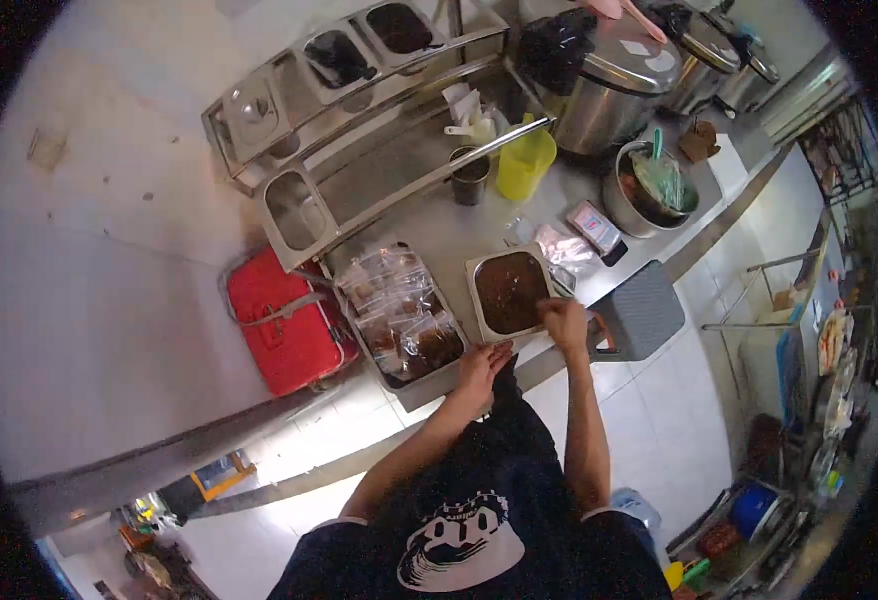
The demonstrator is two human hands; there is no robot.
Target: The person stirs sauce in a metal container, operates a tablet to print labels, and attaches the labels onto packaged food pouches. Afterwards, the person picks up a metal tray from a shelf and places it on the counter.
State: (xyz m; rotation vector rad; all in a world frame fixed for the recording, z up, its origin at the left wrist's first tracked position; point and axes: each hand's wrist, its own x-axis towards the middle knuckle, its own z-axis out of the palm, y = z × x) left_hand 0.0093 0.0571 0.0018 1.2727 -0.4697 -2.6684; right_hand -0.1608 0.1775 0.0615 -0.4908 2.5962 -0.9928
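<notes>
A square metal pan (473, 290) of dark brown sauce-like food (511, 292) stands at the counter's near edge, in front of me. My left hand (483, 368) lies against the pan's near left corner, fingers stretched along its edge. At the near right corner, my right hand (564, 324) is closed in a fist; what it grips is hidden by the fingers. Left of the pan, a metal tray (453, 322) is filled with clear plastic bags (391, 292) of brown food.
A phone (597, 228), clear plastic packaging (564, 247), a yellow jug (526, 163) and a metal pot (627, 210) stand beyond the pan. A grey board (641, 312) juts past the counter edge at right. A red cooler bag (279, 325) sits at left, below a metal rack (359, 195).
</notes>
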